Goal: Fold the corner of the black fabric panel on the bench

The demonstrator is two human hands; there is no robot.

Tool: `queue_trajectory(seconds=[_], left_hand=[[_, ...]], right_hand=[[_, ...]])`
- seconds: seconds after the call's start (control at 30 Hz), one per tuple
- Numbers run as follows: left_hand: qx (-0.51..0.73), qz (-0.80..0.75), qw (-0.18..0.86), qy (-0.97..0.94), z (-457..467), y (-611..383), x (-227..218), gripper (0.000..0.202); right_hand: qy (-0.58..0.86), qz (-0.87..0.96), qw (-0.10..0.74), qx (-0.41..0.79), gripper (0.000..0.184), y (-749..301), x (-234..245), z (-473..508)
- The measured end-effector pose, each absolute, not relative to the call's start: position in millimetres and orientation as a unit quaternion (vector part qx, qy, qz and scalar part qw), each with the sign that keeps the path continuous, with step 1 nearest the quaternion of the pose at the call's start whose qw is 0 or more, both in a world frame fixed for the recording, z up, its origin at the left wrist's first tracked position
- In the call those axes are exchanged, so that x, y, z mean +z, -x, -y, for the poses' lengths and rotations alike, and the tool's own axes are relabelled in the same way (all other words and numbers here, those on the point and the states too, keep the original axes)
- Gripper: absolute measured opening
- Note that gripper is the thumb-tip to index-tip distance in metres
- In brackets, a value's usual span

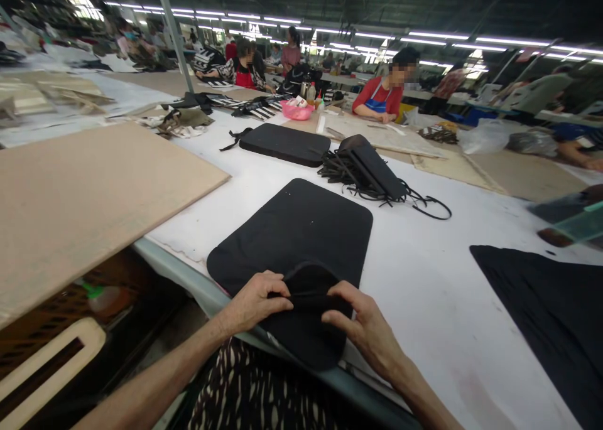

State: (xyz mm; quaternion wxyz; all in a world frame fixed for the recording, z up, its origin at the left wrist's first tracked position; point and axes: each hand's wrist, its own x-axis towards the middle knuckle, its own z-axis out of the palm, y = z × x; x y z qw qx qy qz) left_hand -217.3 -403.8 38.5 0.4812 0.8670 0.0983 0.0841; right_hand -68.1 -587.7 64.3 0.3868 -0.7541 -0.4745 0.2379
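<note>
A flat black fabric panel [301,229] with rounded corners lies on the white table [424,279] in front of me. On its near end sits a smaller black fabric piece [306,326], folded along a crease. My left hand [257,301] pinches the left end of that crease, fingers closed. My right hand [362,326] pinches the right end, fingers closed too. The small piece hangs slightly over the table's near edge.
A tan board [85,198] lies at left. Farther back are a black pad [285,143] and a bundle of black straps [372,176]. More black fabric [551,311] lies at right. Several other people work at tables beyond, near a pink bowl [296,110].
</note>
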Motion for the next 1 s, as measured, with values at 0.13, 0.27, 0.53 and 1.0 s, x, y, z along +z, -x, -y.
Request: queue_trajectory(seconds=[0.13, 0.27, 0.53, 1.0], left_hand=[[0.076, -0.115, 0.484, -0.864, 403.4, 217.0, 36.2, 0.018], [0.073, -0.12, 0.496, -0.857, 403.4, 218.4, 38.6, 0.014], [0.078, -0.129, 0.537, -0.83, 403.1, 227.6, 41.7, 0.06], [0.096, -0.112, 0.516, -0.844, 403.6, 218.7, 38.6, 0.02]], right_hand=[[0.765, 0.467, 0.398, 0.197, 0.026, 72.3, 52.8, 582.8], [0.768, 0.468, 0.398, 0.181, 0.023, 72.7, 52.9, 580.3], [0.79, 0.511, 0.334, 0.064, 0.023, 62.5, 58.6, 559.4], [0.782, 0.531, 0.323, 0.042, 0.01, 63.0, 54.8, 597.0]])
